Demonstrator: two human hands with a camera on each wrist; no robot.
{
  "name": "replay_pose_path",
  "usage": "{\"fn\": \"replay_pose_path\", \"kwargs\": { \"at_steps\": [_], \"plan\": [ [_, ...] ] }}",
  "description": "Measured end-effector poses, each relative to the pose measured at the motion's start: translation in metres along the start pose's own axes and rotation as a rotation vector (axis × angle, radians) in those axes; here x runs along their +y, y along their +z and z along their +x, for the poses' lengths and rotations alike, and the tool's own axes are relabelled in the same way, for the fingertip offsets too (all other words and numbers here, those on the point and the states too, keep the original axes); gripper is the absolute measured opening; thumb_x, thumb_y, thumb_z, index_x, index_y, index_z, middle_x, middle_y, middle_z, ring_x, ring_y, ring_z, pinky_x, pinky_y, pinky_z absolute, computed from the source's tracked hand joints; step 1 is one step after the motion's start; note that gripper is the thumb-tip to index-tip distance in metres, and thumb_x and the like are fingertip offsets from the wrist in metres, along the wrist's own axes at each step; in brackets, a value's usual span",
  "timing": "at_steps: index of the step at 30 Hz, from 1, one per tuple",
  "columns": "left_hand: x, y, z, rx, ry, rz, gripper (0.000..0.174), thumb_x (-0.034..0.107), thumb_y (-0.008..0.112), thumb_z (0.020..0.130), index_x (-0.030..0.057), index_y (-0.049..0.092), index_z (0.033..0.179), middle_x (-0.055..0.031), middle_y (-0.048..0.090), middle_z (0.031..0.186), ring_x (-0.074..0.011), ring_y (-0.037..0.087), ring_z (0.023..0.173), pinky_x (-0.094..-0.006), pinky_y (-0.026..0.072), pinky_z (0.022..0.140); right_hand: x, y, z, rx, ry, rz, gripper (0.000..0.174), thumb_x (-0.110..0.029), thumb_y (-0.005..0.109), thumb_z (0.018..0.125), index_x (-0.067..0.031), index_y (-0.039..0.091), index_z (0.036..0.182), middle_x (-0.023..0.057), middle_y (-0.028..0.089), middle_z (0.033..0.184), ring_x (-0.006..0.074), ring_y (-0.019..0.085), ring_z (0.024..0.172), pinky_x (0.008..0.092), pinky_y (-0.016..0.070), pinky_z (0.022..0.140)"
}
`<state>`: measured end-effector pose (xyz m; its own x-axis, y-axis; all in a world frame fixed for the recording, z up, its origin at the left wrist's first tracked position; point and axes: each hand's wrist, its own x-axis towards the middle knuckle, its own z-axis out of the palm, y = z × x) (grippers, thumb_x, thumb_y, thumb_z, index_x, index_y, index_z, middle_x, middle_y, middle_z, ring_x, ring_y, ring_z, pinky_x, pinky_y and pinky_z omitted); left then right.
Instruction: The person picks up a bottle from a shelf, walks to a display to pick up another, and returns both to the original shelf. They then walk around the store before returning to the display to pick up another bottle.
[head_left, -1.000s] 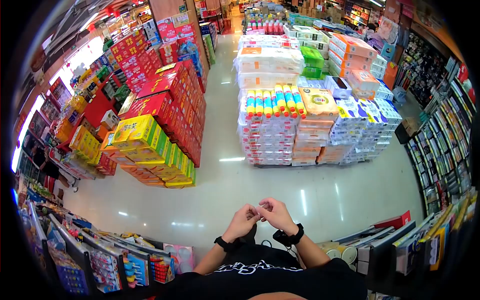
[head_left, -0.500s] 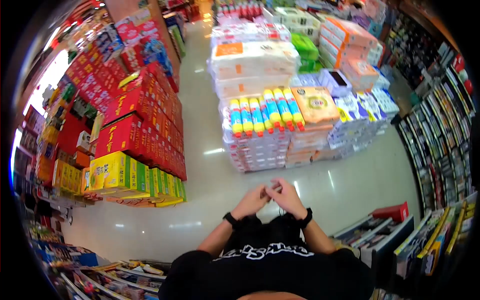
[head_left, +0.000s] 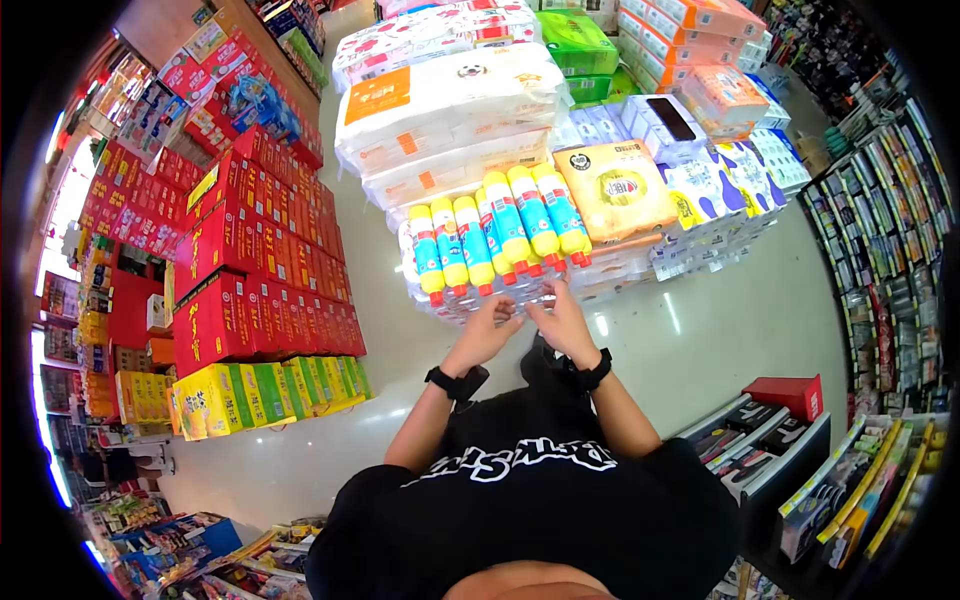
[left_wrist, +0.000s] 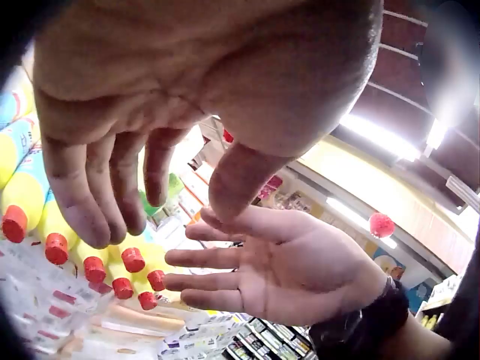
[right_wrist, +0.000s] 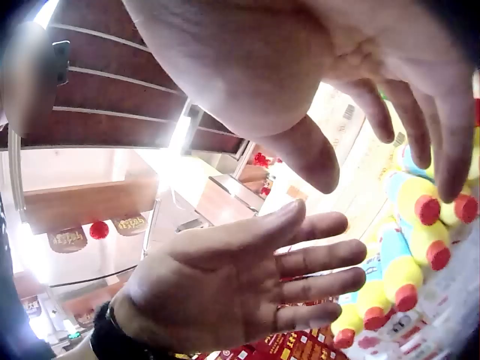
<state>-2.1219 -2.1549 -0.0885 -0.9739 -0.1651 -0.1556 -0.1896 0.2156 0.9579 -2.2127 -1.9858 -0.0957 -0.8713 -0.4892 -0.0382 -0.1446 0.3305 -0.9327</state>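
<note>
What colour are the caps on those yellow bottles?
The bottle caps are red, clearest in the left wrist view.

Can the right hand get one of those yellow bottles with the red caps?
Probably yes: the right hand is open and empty, close to the red-capped yellow bottles, and nothing seems to stand between them.

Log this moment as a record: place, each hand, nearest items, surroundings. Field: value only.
Place: shop with a shiny floor
Left hand: fingers relaxed, holding nothing
Right hand: fingers relaxed, holding nothing
Hand spacing: close together, near the bottles
Nearest items: yellow-and-blue bottles with red caps, lying side by side
Right of bottles: orange pack
Behind bottles: white packs
Left, across the floor: stacked red boxes, yellow-green boxes at their near end
</note>
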Motion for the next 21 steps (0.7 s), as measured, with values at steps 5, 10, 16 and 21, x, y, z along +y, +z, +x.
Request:
{"fn": "replay_pose_path", "kwargs": {
  "at_steps": [5,10,16,21],
  "plan": [
    [-0.015,-0.013,0.072,0.041,-0.147,0.081,0.060,0.029,0.074,0.090,-0.0055,0.049,0.133,-0.0219,0.061,0.124,-0.0290,0.063,0.110,-0.0393,0.0515,0.094,0.026,-0.016,0.061,0.018,0.013,-0.099,0.058,-0.022,0.074,0.087,0.0047,0.048,0.132,0.0242,0.061,0.124,0.0317,0.067,0.103,0.0394,0.0545,0.086],
    [-0.019,-0.027,0.114,0.176,-0.204,0.293,0.064,0.031,0.074,0.088,-0.0056,0.049,0.135,-0.0264,0.058,0.127,-0.0354,0.060,0.115,-0.0422,0.0491,0.098,0.039,-0.013,0.092,-0.141,0.092,-0.044,0.051,-0.026,0.073,0.087,0.0064,0.056,0.123,0.0212,0.067,0.110,0.0287,0.070,0.090,0.0392,0.0555,0.079],
    [-0.066,-0.105,0.108,0.545,-0.256,0.556,0.065,0.026,0.076,0.085,-0.0057,0.049,0.134,-0.0277,0.057,0.127,-0.0397,0.058,0.116,-0.0461,0.0475,0.099,0.010,0.007,0.105,-0.165,-0.022,-0.287,0.046,-0.026,0.071,0.087,0.0079,0.059,0.116,0.0184,0.069,0.092,0.0294,0.068,0.076,0.0382,0.0541,0.069],
    [-0.104,-0.154,0.106,0.478,-0.510,0.425,0.072,0.029,0.078,0.081,-0.0061,0.047,0.135,-0.0273,0.058,0.127,-0.0400,0.058,0.117,-0.0464,0.0482,0.099,-0.015,0.036,0.116,-0.377,0.133,-0.140,0.039,-0.025,0.069,0.088,0.0081,0.062,0.106,0.0192,0.069,0.080,0.0333,0.069,0.074,0.0415,0.0539,0.069]
  ]
}}
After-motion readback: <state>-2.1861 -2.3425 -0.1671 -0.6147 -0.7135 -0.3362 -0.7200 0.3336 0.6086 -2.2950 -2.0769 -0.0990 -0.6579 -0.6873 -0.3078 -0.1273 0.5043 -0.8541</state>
